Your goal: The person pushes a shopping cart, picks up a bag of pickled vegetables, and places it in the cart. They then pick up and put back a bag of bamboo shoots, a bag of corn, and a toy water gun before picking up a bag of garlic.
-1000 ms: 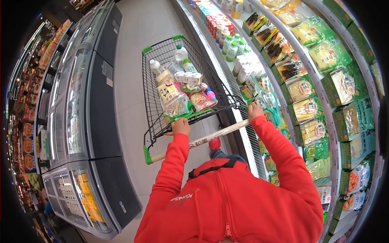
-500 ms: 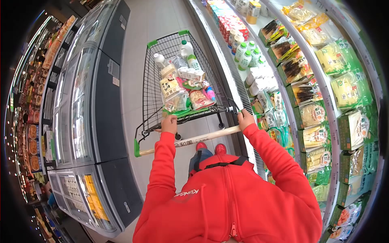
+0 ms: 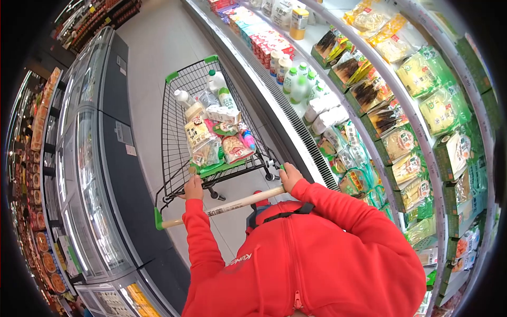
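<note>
A black wire shopping cart (image 3: 170, 124) with green corners stands in front of me, angled up and left. My right hand (image 3: 291, 177) is wrapped around the right end of its pale handle bar (image 3: 240, 203). Past the bar, my left hand (image 3: 193, 186) has its fingers curled at the basket's rear edge, with the left sleeve crossing over the bar. What the left fingertips press on is partly hidden. Inside the basket lie several bagged foods, a white bottle (image 3: 184, 98), a green-capped bottle (image 3: 215, 80) and a pink-and-blue item (image 3: 246, 138).
Along the right runs an open chilled shelf (image 3: 274, 111) with green-capped bottles (image 3: 298, 87), cartons and packaged noodles (image 3: 417, 71). Glass-lidded freezers (image 3: 87, 158) line the left. A grey tiled aisle (image 3: 153, 39) stretches ahead between them. My red shoe (image 3: 260, 196) shows below the bar.
The cart and both hands have shifted left and down in view, and the cart now points more to the left. The shelves and freezers have turned in view. Both hands stay at the cart.
</note>
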Demonstrator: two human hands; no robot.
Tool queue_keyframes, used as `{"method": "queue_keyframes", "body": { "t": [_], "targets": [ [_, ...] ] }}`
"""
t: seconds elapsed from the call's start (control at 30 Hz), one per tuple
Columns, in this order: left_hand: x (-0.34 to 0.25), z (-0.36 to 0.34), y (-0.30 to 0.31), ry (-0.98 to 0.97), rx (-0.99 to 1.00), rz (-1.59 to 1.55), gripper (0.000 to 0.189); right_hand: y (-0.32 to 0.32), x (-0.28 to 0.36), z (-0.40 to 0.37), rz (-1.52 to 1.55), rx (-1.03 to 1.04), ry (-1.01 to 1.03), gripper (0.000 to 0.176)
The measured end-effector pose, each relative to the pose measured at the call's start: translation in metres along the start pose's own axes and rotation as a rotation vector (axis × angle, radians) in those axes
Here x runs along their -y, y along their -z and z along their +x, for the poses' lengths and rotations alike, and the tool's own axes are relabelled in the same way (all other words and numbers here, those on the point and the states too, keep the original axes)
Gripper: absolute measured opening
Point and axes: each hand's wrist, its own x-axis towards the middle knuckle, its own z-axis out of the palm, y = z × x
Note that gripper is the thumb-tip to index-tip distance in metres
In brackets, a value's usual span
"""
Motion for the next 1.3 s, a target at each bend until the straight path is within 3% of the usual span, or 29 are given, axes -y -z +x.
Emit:
{"method": "queue_keyframes", "body": {
  "t": [0.1, 0.2, 0.33, 0.47, 0.57, 0.67, 0.77, 1.03, 1.3],
  "targets": [
    [-0.028, 0.009, 0.027, 0.208, -0.044, 0.024, 0.034, -0.015, 0.013, 0.004, 0.002, 0.045, -0.039, 0.03],
    [0.005, 0.036, 0.017, 0.155, -0.068, -0.44, 0.034, -0.026, 0.022, 0.011, 0.095, 0.157, -0.085, 0.033],
    [-0.016, 0.039, 0.004, 0.209, -0.312, -0.324, 0.024, -0.03, 0.029, 0.018, 0.117, 0.353, -0.141, 0.038],
    [-0.045, 0.03, 0.007, 0.037, -0.479, -0.131, 0.035, -0.051, 0.028, 0.015, 0.263, 0.247, 0.102, 0.054],
    [-0.056, 0.032, 0.018, -0.094, -0.516, -0.074, 0.034, -0.042, 0.044, 0.023, 0.31, 0.325, -0.006, 0.055],
    [-0.048, 0.039, 0.028, -0.24, -0.474, -0.08, 0.029, -0.044, 0.041, 0.031, 0.401, 0.322, -0.092, 0.05],
    [-0.039, 0.052, 0.027, -0.228, -0.455, -0.054, 0.025, -0.044, 0.041, 0.037, 0.388, 0.284, -0.132, 0.046],
    [-0.04, 0.071, 0.024, -0.107, -0.48, 0.051, 0.019, -0.036, 0.045, 0.056, 0.252, 0.34, -0.211, 0.038],
    [-0.041, 0.079, 0.01, 0.044, -0.361, 0.345, 0.021, -0.029, 0.008, 0.105, 0.253, 0.416, -0.12, 0.037]
  ]
}}
